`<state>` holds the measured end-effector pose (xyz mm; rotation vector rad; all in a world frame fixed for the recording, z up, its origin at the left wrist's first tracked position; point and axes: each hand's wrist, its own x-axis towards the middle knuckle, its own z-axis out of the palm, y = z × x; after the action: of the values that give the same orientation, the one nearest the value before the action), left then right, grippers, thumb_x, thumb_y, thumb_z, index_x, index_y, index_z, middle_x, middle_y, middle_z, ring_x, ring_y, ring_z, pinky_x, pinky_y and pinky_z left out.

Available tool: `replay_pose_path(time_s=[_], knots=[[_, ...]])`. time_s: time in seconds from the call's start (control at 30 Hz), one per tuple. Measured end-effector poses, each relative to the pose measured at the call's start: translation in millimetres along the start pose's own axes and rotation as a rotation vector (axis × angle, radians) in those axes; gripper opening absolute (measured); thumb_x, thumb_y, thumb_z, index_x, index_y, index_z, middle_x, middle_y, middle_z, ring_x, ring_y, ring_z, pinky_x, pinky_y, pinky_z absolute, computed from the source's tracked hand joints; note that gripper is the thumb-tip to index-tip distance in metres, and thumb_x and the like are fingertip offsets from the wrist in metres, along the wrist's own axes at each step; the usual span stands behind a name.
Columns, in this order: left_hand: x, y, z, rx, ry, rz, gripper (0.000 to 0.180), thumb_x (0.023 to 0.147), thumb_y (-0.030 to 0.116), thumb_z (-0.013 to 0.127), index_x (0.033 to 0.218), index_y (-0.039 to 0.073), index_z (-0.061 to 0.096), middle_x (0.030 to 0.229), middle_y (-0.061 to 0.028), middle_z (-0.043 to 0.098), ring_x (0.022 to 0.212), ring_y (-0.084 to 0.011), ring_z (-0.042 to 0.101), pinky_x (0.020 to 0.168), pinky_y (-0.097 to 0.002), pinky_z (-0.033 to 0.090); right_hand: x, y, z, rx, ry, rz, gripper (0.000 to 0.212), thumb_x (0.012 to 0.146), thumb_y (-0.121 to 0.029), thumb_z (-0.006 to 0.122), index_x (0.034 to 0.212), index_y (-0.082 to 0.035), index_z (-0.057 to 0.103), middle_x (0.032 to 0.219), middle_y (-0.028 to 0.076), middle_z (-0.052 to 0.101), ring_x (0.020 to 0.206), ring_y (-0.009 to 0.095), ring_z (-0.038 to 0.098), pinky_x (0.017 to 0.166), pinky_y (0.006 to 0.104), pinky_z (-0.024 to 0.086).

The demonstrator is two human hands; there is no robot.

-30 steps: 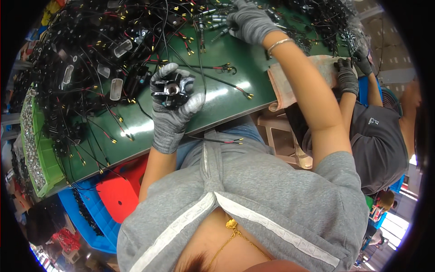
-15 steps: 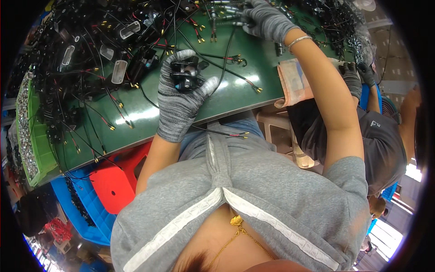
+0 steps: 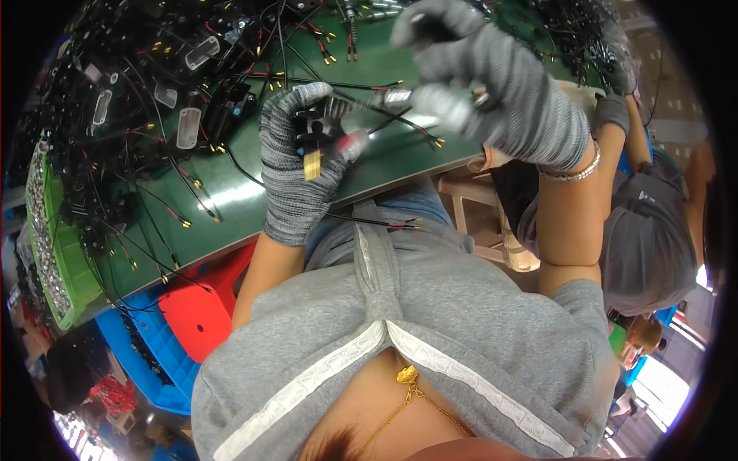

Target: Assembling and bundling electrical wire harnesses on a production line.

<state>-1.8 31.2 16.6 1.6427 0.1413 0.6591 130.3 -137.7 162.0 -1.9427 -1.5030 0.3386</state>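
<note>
My left hand (image 3: 296, 169), in a grey knitted glove, is closed around a black clamp-like part (image 3: 309, 137) above the table's near edge. A yellow patch shows at the part's lower end, and a blurred reddish spot lies by my thumb. Just to the right, my gloved right hand (image 3: 500, 92) is smeared by motion, its fingers bent. From its fingertips a silver metal piece (image 3: 396, 97) points toward the black part; its exact kind is too blurred to tell. Black cables with red-and-black leads (image 3: 403, 224) and gold tips hang below my left hand.
Heaped black cabled parts (image 3: 146, 92) cover the left of the green table (image 3: 238, 201). A green bin (image 3: 65, 261) of small metal pieces stands at its left end. Below are a red stool (image 3: 196, 311) and blue bin (image 3: 154, 369). A co-worker's gloved hand (image 3: 613, 111) is at right.
My right hand has come back from the far metal pieces toward my left hand, now with a silver piece at its fingertips. My left hand keeps its hold on the black part.
</note>
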Motion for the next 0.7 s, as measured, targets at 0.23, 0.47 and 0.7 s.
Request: replay_pose_path(time_s=[0.23,0.47,0.7], knots=[[-3.2,0.3,1.1,-0.039,0.002,-0.029,0.062,0.064,0.008,0.087,0.117,0.009,0.056,0.114,-0.0064,0.054,0.102,-0.0196,0.057,0.091,-0.0323,0.049,-7.1,-2.4,1.2,0.012,-0.012,-0.113,0.017,0.083,-0.014,0.07,0.085,0.002,0.063,0.1,0.015,0.051,0.081,0.025,0.056,0.074,0.0349,0.047],[3.3,10.5,-0.9,0.46,-0.139,0.361,0.064,0.061,0.01,0.088,0.117,0.009,0.057,0.109,-0.0073,0.059,0.105,-0.0223,0.057,0.094,-0.0357,0.048,-7.1,7.1,35.8,-0.087,0.04,-0.06,0.013,0.078,-0.006,0.074,0.075,0.001,0.064,0.113,0.012,0.054,0.101,0.02,0.058,0.085,0.0283,0.051],[2.2,-0.6,6.6,0.001,0.043,-0.089,0.065,0.067,0.004,0.086,0.122,0.008,0.05,0.101,-0.0033,0.058,0.093,-0.0139,0.059,0.083,-0.0272,0.052,2.1,27.0,44.6,-0.2,0.158,0.108,0.02,0.083,-0.016,0.073,0.086,0.002,0.065,0.108,0.015,0.052,0.091,0.027,0.058,0.079,0.0336,0.05]])
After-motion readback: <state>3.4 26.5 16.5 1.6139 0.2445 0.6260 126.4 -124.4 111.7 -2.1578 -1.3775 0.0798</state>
